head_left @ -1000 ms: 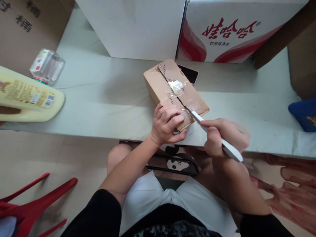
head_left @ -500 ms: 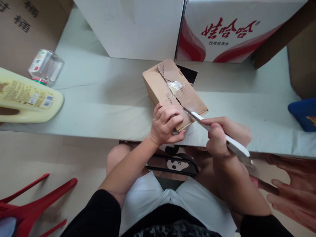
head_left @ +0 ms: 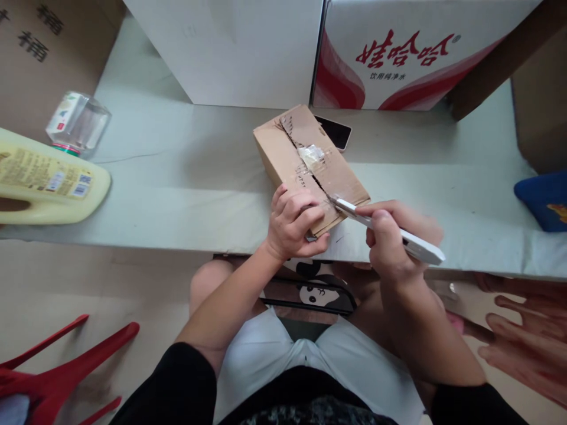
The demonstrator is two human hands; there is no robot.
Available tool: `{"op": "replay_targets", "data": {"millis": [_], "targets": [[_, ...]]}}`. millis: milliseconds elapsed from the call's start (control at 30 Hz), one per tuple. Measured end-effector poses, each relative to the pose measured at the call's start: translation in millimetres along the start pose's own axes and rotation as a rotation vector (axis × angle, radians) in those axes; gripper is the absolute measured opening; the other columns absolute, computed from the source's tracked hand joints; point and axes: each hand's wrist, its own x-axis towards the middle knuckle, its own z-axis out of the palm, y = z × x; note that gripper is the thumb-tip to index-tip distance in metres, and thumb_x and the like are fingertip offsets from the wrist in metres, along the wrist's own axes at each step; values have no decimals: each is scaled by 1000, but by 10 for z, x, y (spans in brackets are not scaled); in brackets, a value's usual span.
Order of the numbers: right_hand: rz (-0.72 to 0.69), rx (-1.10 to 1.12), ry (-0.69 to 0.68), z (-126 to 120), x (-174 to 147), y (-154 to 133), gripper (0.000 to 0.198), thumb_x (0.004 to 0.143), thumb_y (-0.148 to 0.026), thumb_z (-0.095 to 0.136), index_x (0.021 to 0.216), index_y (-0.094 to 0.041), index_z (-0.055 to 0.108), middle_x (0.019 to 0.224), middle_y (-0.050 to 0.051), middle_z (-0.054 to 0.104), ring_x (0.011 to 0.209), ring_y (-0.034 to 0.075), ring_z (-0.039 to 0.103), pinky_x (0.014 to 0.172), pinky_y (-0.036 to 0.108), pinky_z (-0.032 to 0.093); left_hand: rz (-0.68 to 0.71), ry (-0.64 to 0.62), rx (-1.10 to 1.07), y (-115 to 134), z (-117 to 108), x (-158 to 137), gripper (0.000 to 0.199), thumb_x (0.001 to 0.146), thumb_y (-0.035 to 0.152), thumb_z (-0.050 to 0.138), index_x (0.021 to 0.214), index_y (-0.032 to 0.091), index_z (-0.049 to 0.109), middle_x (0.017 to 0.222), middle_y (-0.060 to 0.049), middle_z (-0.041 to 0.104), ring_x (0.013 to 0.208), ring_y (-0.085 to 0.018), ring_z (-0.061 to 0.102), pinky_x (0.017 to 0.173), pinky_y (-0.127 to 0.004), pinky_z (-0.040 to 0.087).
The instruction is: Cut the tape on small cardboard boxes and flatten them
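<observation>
A small brown cardboard box (head_left: 283,150) sits at an angle near the table's front edge. Clear tape crosses its top, and a dark slit runs along the seam. My left hand (head_left: 295,221) grips the near corner of the box, fingers curled over the top and thumb low at the near end. In my right hand (head_left: 394,239) is a white utility knife (head_left: 419,247), held with the index finger stretched along it. Its blade tip touches the seam close to the near end of the box. A dark-screened phone (head_left: 336,134) lies partly hidden behind the box.
At the back stand a plain white carton (head_left: 248,53) and a red-and-white carton (head_left: 390,65). A yellow jug (head_left: 53,177) and a clear bottle (head_left: 84,121) lie at left. A blue object (head_left: 540,200) is at right; a red stool (head_left: 66,372) stands below left.
My right hand has shifted slightly left with the knife, whose blade now shows less and sits at the near part of the seam. My left hand keeps its grip on the box.
</observation>
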Motion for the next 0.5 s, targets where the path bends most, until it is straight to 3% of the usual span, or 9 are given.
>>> {"op": "replay_targets", "data": {"millis": [167,367,500], "targets": [[10,-14,73,-40,-3,-22,27,90,-29,56,78,-19,78,47,-4,51,40,8,45,42,23,35,-1,-47,13,-15,-17,-25,33,83,52,55,107,30,61,100,-3,68,105,-24,65,118,-47,41],[20,13,-11,-39,32,-40,27,90,-24,55,75,-19,78,46,-4,49,39,8,44,41,23,33,7,-35,0,-20,-11,-14,35,80,51,56,108,30,59,99,-3,67,103,-25,65,118,-48,39],[29,-54,71,-169,-38,-72,23,87,-19,56,77,-21,76,48,-3,51,42,9,48,42,24,33,-14,-47,-61,-22,-12,-40,36,78,47,62,109,31,58,105,-2,67,109,-25,64,120,-47,36]]}}
